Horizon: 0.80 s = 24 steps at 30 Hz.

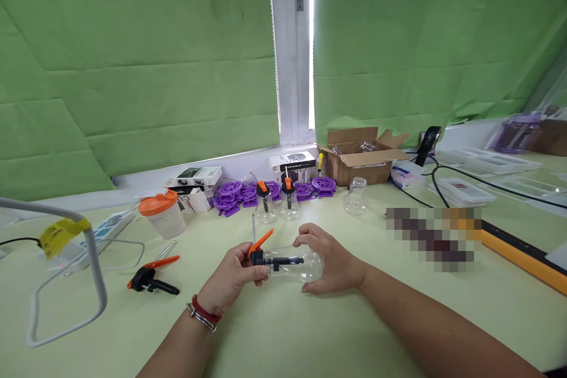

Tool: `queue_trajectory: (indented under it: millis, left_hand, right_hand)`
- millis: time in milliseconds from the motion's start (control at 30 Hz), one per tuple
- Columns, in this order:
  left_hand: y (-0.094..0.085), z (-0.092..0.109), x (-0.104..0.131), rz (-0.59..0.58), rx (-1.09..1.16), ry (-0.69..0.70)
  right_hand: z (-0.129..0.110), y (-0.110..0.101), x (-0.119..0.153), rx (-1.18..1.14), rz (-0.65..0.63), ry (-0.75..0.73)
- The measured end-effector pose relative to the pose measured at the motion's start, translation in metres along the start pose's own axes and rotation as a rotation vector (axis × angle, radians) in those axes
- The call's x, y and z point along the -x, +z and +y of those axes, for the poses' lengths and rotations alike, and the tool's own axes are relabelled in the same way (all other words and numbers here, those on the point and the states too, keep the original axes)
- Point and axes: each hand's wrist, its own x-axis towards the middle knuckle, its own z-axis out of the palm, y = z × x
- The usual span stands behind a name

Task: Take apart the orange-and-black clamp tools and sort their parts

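My right hand is wrapped round the rounded base of a clear bottle, which lies on its side above the table. The bottle's mouth faces left. My left hand pinches a black bottle cap with an orange lever and a thin metal rod standing up from it. The cap sits at the bottle's mouth, and its black tube reaches inside. I cannot tell whether it is screwed tight. Another black cap with orange lever lies on the table to the left.
Two capped bottles and an uncapped one stand at the back. Behind are purple plastic parts and a cardboard box. An orange-lidded cup, power strip and grey metal frame occupy the left; cables run at right.
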Motion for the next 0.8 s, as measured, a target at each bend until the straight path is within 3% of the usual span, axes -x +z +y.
queue_trajectory:
  millis: [200, 433, 633, 800]
  left_hand:
    - [0.000, 0.002, 0.001, -0.008, -0.041, 0.016]
    - [0.000, -0.002, -0.001, 0.005, -0.043, 0.014]
    - [0.001, -0.003, -0.001, 0.007, -0.069, 0.022]
    - [0.001, -0.005, -0.002, 0.013, -0.082, 0.009]
  right_hand:
    - [0.006, 0.002, 0.004, -0.275, -0.063, 0.198]
    - [0.010, 0.012, 0.006, -0.716, -0.029, 0.455]
    - [0.006, 0.016, -0.001, -0.909, -0.005, 0.648]
    - [0.011, 0.022, -0.001, -0.923, -0.001, 0.789]
